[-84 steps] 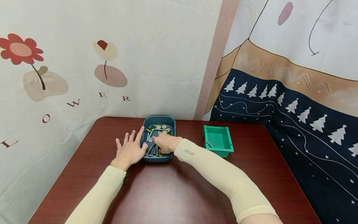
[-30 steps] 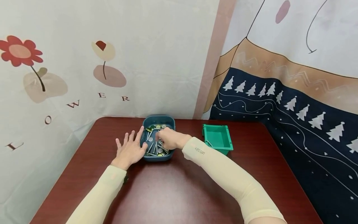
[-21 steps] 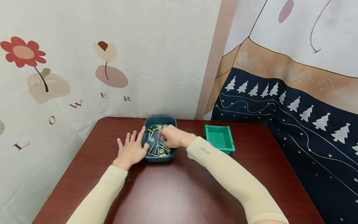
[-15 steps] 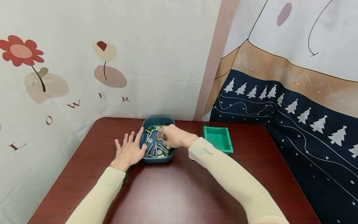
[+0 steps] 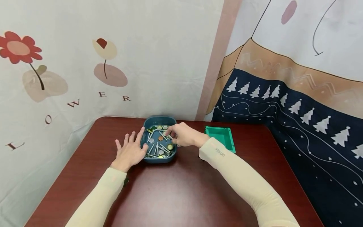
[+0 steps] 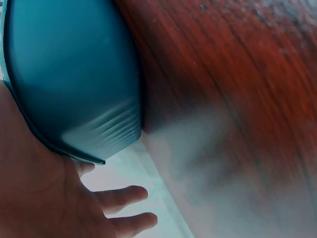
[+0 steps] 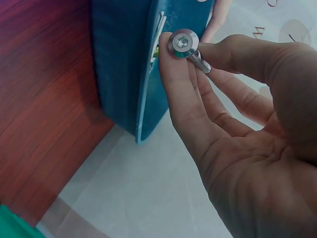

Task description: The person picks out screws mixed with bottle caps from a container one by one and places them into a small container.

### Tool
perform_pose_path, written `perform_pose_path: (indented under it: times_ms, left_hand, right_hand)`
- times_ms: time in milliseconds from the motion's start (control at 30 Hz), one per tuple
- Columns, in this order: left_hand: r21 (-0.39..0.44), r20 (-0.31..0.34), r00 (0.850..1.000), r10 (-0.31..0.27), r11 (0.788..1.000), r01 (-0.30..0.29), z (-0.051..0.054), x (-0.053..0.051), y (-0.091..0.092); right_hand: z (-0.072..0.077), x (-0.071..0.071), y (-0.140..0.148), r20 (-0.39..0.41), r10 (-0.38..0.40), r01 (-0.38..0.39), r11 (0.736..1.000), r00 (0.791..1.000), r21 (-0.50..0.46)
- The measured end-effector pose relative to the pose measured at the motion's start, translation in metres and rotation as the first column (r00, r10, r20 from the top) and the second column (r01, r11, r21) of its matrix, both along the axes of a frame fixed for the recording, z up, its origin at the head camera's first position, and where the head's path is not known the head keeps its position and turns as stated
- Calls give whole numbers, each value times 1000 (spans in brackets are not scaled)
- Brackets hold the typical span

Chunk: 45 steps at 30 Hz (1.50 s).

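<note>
My right hand [image 5: 184, 135] is over the right side of the dark blue bin [image 5: 160, 160]. Between thumb and index finger it pinches a silver bolt [image 7: 183, 43]; the right wrist view shows its hex-socket head and threaded shank. Long bolts [image 5: 156, 148] and round coin-like discs [image 5: 170, 147] lie mixed in the bin, one disc copper-coloured. With fingers spread and straight, my left hand [image 5: 131, 152] rests against the bin's left rim, its thumb near the front part. The left wrist view has the bin's ribbed outer wall [image 6: 74, 74] beside the palm.
To the right stands a green box [image 5: 221, 135], partly covered by my right sleeve [image 5: 227, 160]. Both containers sit towards the back of the reddish-brown table [image 5: 170, 195]. Printed cloth [image 5: 158, 63] hangs right behind the table's far edge.
My right hand went from deep in the bin to its right side, rising with a bolt pinched. The copper-coloured disc and more bolts are now uncovered. My left hand stays at the rim.
</note>
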<state>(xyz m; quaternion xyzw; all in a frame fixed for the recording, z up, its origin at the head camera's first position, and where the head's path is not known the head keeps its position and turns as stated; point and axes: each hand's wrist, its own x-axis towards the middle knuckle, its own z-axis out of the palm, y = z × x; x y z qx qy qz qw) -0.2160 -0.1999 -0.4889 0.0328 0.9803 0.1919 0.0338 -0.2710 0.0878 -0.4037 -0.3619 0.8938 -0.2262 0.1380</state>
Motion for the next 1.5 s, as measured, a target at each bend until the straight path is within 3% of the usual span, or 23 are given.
perform_pose_path:
  times_ms: [300,1033,1500]
  left_hand:
    - [4,-2,1000,-1,1000,1,0,0,4]
    - [1,3,1000,-10,1000,10,3,1,1]
    - [5,5,1000,-16,1000,16,0,-2,0]
  right_hand:
    - [-1,0,26,65,-39,41,999,997,-26]
    - [11,-7,71,77,-131,135,990,988,-38]
    - [9,-10,102,84,-198,202,979,977,-41]
